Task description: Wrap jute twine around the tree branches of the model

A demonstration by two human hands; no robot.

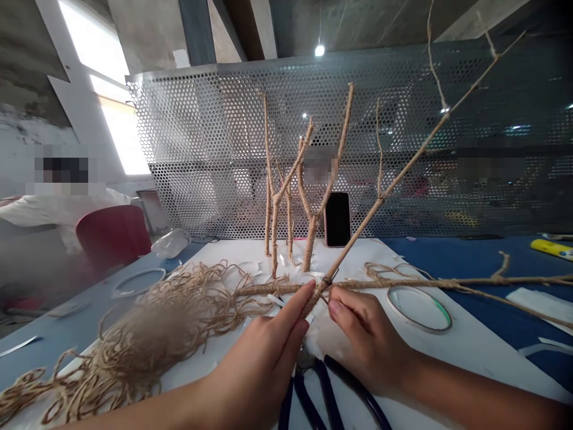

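My left hand (273, 352) is closed around the lower end of a forked branch (358, 230), which slants up to the right. That lower end is wrapped in twine, and the upper part looks bare. Just right of the branch, my right hand (371, 334) is closed, pinching a short strand of twine (325, 297) at the wrapping; most of the strand is hidden by the fingers. Behind both hands a long twine-wrapped branch (403, 283) lies across the table. Blue-handled pliers (320, 388) lie below, between my hands.
A tangled heap of twine (147, 334) spreads at left. Wrapped branches (310, 239) stand before a perforated metal screen (201, 149), beside a phone (338, 220). Tape rings (421, 327) (139, 272) lie on either side. A person (58, 209) is near a red chair (114, 232).
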